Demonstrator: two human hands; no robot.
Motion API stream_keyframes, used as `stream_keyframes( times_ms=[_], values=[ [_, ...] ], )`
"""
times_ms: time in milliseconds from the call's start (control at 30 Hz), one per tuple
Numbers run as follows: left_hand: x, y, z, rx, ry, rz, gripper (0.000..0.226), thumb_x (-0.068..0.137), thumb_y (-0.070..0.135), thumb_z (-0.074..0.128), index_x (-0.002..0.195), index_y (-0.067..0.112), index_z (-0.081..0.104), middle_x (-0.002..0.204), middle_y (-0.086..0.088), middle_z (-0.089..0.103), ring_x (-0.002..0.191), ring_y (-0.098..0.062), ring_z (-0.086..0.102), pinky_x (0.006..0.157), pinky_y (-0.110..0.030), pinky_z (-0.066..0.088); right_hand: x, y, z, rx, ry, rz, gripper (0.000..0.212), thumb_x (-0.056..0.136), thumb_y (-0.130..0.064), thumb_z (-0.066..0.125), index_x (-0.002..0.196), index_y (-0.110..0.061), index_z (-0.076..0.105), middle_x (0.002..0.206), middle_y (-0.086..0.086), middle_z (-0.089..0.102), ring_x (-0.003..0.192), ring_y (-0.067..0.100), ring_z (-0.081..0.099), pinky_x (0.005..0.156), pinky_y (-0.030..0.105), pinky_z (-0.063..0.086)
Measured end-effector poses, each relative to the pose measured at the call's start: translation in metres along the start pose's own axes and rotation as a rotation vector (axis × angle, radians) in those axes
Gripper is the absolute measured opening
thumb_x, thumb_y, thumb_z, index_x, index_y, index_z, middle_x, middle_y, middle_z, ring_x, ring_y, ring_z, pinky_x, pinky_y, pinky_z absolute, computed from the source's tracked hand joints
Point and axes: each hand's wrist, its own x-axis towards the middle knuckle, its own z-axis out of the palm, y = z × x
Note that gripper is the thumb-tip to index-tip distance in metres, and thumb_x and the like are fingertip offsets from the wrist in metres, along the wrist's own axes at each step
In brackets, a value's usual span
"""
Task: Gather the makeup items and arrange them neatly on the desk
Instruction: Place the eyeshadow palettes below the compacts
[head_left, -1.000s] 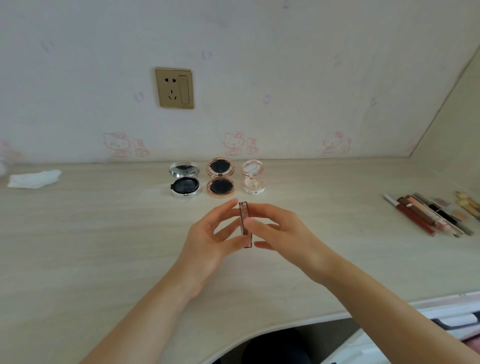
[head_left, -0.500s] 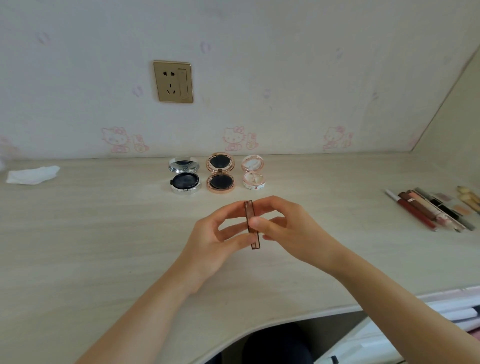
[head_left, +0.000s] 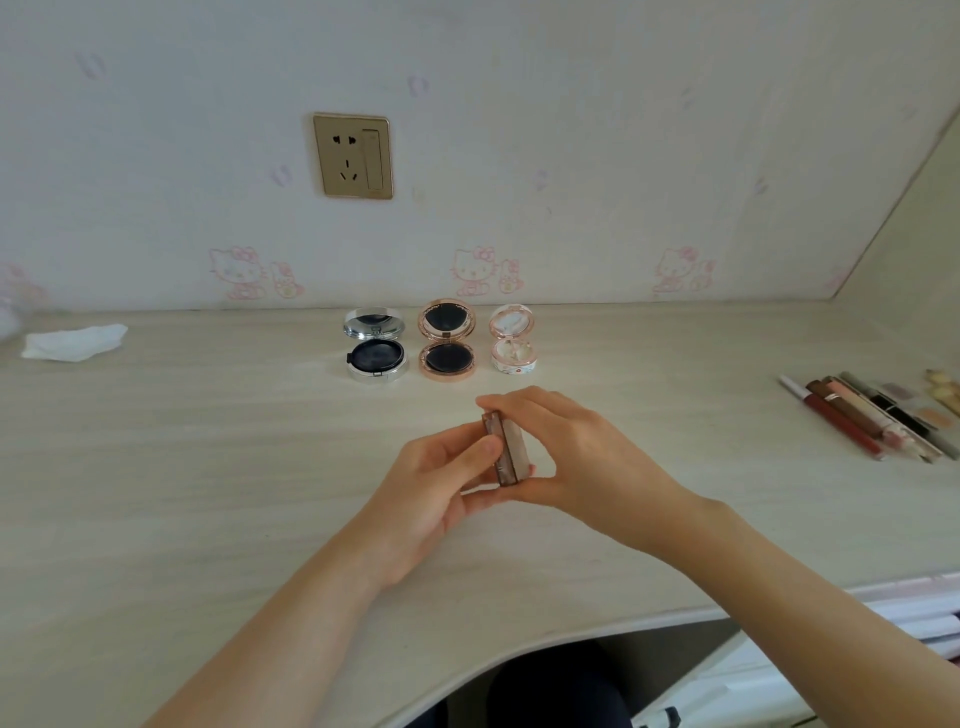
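Observation:
Both hands hold a small flat brown palette (head_left: 506, 449) on edge above the middle of the desk (head_left: 208, 467). My left hand (head_left: 431, 488) pinches its left face with the thumb and supports it from below. My right hand (head_left: 576, 457) curls over its top and right side. The palette's two halves look slightly parted along the top edge. Behind it three open round compacts stand in a row by the wall: a silver compact (head_left: 375, 345), a rose-gold compact (head_left: 447, 341) and a small pink-white compact (head_left: 512, 340).
A cluster of lip glosses and pencils (head_left: 872, 415) lies at the desk's right end. A crumpled white tissue (head_left: 75, 341) sits at the far left. A gold wall socket (head_left: 353, 156) is above the compacts. The desk's front edge curves inward near my body.
The palette has dropped slightly and turned, showing its broad side with a seam opening. My right hand has closed further over its top; my left thumb now presses its left face.

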Motion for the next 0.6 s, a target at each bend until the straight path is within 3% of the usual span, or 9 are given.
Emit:
stream_keyframes(
  times_ms=[267,333,467,600],
  values=[
    [0.000,0.004,-0.003,0.021,-0.021,-0.036,0.036,0.088,0.025,0.058,0.116,0.004,0.066,0.111,-0.018,0.067,0.102,-0.029,0.066,0.090,-0.039,0.054,0.000,0.015,-0.014,0.034,-0.088,0.013,0.073,0.079,-0.035,0.075,0.143,-0.033,0.040,0.137,-0.015,0.052,0.125,0.001,0.047,0.105,0.021,0.038],
    [0.000,0.003,-0.003,-0.023,-0.008,-0.043,0.038,0.088,0.025,0.057,0.117,0.001,0.065,0.113,-0.020,0.066,0.103,-0.033,0.066,0.090,-0.042,0.054,0.000,0.018,-0.016,0.070,-0.069,0.028,0.070,0.082,-0.032,0.074,0.143,-0.033,0.040,0.138,-0.016,0.052,0.126,-0.001,0.046,0.106,0.017,0.036],
    [0.000,0.006,-0.008,-0.153,0.002,-0.051,0.043,0.090,0.028,0.054,0.117,-0.005,0.062,0.112,-0.024,0.064,0.108,-0.045,0.061,0.090,-0.045,0.053,0.001,0.020,-0.016,0.084,0.055,0.015,0.050,0.088,-0.020,0.068,0.135,-0.030,0.052,0.131,-0.019,0.056,0.119,-0.007,0.048,0.102,0.014,0.038],
    [0.000,0.007,-0.007,-0.224,-0.013,-0.078,0.046,0.093,0.032,0.051,0.117,-0.004,0.063,0.117,-0.023,0.064,0.110,-0.046,0.060,0.087,-0.044,0.054,0.002,0.021,-0.012,0.142,0.138,0.017,0.033,0.092,-0.017,0.062,0.122,-0.028,0.064,0.116,-0.024,0.063,0.111,-0.010,0.055,0.097,0.010,0.040]
  ],
)
